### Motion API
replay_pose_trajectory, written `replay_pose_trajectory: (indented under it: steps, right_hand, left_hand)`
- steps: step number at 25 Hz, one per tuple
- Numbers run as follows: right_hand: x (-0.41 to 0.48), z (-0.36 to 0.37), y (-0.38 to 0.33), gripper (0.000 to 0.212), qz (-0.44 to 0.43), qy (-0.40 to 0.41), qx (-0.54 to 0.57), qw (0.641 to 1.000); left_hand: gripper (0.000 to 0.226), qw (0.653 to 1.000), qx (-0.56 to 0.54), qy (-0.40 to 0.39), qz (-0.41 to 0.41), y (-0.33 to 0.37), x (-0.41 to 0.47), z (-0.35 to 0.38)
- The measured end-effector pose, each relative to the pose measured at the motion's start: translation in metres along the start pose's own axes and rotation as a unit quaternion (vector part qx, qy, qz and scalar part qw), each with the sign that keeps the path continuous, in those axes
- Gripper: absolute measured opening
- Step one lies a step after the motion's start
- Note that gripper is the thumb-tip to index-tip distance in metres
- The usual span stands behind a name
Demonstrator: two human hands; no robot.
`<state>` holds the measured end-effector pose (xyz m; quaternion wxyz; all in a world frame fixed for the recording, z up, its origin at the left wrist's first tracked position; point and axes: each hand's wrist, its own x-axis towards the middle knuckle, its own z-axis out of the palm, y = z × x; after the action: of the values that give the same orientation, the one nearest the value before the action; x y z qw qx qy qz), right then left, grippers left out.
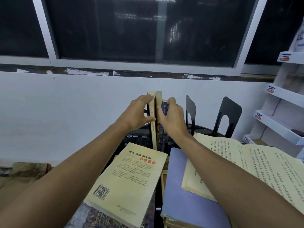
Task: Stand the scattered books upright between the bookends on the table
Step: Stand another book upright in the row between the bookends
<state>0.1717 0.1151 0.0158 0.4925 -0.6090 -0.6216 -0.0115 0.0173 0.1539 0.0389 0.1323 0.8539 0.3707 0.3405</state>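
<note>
Both hands are clamped on a small group of standing books [155,122] at the back of the table [139,137], pressing in from either side. Left hand [139,112] has fingers over the top corner and thumb along the left book's spine; right hand [171,117] is wrapped over a shorter dark-blue book [164,106] on the right side of the group. Looks like two tall cream books plus the blue one, all upright, spines toward the camera. My read: squeezing from both sides keeps them vertical since nothing is bracing them on the right yet.

Two black bookends [190,112] and [229,116] stand to the right of the group, apart from it, with a gap between the nearer one and the right hand. Can't tell if another bookend sits on the left behind the books; that side is hidden by the left hand.

Remaining flat on the table: a cream paperback [130,181] back cover up, overlapping a dark-covered book [98,218] under it; a blue-covered book [185,195] on top of a stack; an open book [243,163] lying partly over the blue one.

Judgement: early-to-mid task. Likely next need is to slide the nearer bookend against the group so the hands can let go. Risk: release early and the group tips right.
</note>
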Motion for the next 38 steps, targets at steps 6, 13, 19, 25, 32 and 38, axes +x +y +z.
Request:
replay_pose_trajectory:
  steps: [6,13,19,25,32,38]
  right_hand:
    - [0.0,-0.012,0.004,0.027,0.038,-0.06,0.084,0.994]
    - [0.004,-0.032,0.014,0.068,-0.041,-0.254,0.082,0.963]
    - [0.006,-0.029,0.013,0.076,-0.039,-0.269,0.072,0.96]
    - [0.003,-0.026,0.007,0.073,-0.042,-0.249,0.063,0.966]
    - [0.006,-0.034,0.005,0.073,-0.055,-0.27,0.039,0.961]
    - [0.002,-0.081,0.009,0.063,-0.066,-0.269,-0.045,0.96]
  left_hand:
    - [0.068,1.0,-0.015,0.008,-0.01,0.002,-0.002,-0.001]
    - [0.063,1.0,-0.013,0.0,0.013,0.001,-0.001,0.003]
    - [0.063,1.0,-0.015,0.004,0.012,-0.001,-0.001,0.005]
    - [0.059,1.0,-0.012,0.007,0.012,-0.004,-0.001,0.006]
    - [0.062,1.0,-0.002,-0.005,0.003,0.002,-0.001,0.005]
    - [0.075,0.998,0.03,0.029,-0.037,0.029,0.0,-0.003]
